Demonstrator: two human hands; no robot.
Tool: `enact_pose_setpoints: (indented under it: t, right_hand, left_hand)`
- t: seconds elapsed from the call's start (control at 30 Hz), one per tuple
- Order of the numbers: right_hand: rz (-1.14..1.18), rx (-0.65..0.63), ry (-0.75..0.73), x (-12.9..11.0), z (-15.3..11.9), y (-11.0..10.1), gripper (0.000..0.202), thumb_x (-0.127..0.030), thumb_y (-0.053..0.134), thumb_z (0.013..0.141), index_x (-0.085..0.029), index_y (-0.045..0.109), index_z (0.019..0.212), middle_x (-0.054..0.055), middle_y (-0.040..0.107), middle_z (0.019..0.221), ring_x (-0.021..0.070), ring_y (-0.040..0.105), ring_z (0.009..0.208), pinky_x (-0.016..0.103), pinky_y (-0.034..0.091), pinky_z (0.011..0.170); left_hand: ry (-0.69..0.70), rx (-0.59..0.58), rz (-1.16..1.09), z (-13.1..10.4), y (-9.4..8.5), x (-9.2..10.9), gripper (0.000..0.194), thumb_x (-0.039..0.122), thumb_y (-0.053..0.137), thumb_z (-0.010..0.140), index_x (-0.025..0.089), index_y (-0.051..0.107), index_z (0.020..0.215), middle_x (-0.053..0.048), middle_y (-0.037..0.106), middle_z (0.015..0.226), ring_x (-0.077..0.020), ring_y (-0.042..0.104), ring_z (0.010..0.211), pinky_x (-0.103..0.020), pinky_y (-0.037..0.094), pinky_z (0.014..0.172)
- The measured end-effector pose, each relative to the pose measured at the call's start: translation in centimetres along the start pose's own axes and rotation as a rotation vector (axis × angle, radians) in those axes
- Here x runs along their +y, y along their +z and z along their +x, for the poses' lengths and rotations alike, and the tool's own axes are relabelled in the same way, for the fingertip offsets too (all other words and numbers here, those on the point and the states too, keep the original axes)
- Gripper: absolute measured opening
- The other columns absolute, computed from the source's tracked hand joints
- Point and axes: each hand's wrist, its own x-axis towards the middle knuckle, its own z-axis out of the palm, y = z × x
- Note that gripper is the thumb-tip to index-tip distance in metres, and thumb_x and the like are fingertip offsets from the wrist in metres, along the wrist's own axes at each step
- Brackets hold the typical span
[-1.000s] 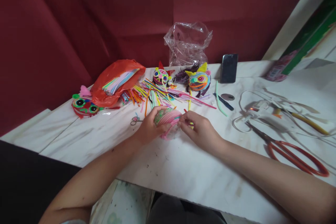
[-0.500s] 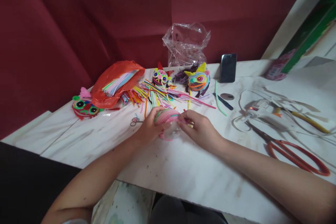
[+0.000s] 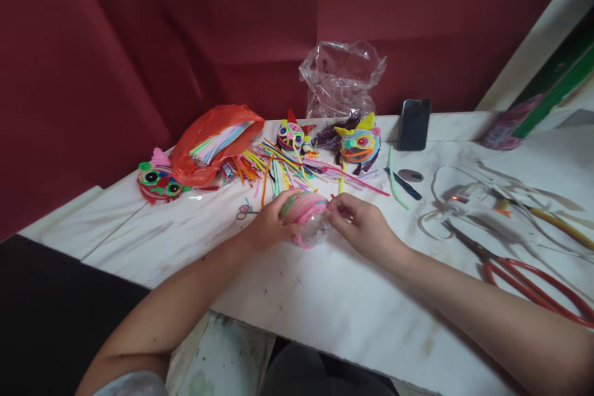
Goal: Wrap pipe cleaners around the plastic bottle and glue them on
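A clear round ball [image 3: 305, 213], partly wrapped in pink and green fuzzy strips, is held above the white marbled table [image 3: 334, 297]. My left hand [image 3: 273, 219] grips its left side. At the ball's right edge, my right hand [image 3: 350, 219] pinches with thumb and forefinger; what lies between the fingertips is too small to make out, perhaps the end of a strip. Behind the hands lies a pile of colourful fuzzy sticks [image 3: 283, 167], partly in a red plastic bag [image 3: 204, 130].
Decorated heads [image 3: 162, 182] [image 3: 291, 135] [image 3: 359, 143] stand toward the back. A phone [image 3: 414, 125] leans beside a clear bag [image 3: 341, 80]. Small scissors [image 3: 245, 212], large red-handled scissors [image 3: 533, 281], white cables [image 3: 436, 198] and a dark tool [image 3: 403, 184] lie on the table.
The view has shifted slightly, so the table's things appear a little farther right. The ball looks slightly turned, showing more of its clear part; both hands stay on it.
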Motion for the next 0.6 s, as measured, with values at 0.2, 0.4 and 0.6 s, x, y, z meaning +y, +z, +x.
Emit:
enact_pose_setpoints:
  t: [0.2,0.4,0.6]
  right_hand:
    - [-0.015,-0.002,0.001,0.21,-0.06,0.06,0.01,-0.03,0.049,0.077,-0.021,0.052,0.074,-0.001,0.055,0.066,0.013,0.048,0.058,0.026,0.04,0.057]
    - [-0.018,0.003,0.009,0.46,-0.02,0.07,0.01,-0.03,0.049,0.078,-0.021,0.052,0.074,-0.002,0.054,0.063,0.0127,0.047,0.057,0.025,0.039,0.055]
    - [-0.018,0.002,0.005,0.19,-0.08,0.1,0.01,-0.03,0.05,0.078,-0.021,0.052,0.074,-0.002,0.053,0.063,0.0121,0.048,0.056,0.025,0.039,0.055]
  left_hand:
    - [0.024,-0.006,-0.013,0.04,0.06,-0.37,0.071,0.041,0.069,0.072,0.022,0.046,0.136,-0.01,0.059,0.131,-0.0319,0.051,0.124,-0.046,0.043,0.103]
    - [-0.021,-0.016,-0.043,0.02,0.13,-0.28,0.072,0.045,0.068,0.073,0.023,0.044,0.138,-0.009,0.058,0.134,-0.031,0.05,0.127,-0.045,0.043,0.104]
    - [0.068,-0.008,0.048,0.04,0.18,-0.67,0.078,0.048,0.066,0.074,0.018,0.04,0.141,-0.012,0.056,0.135,-0.0335,0.045,0.131,-0.049,0.037,0.109]
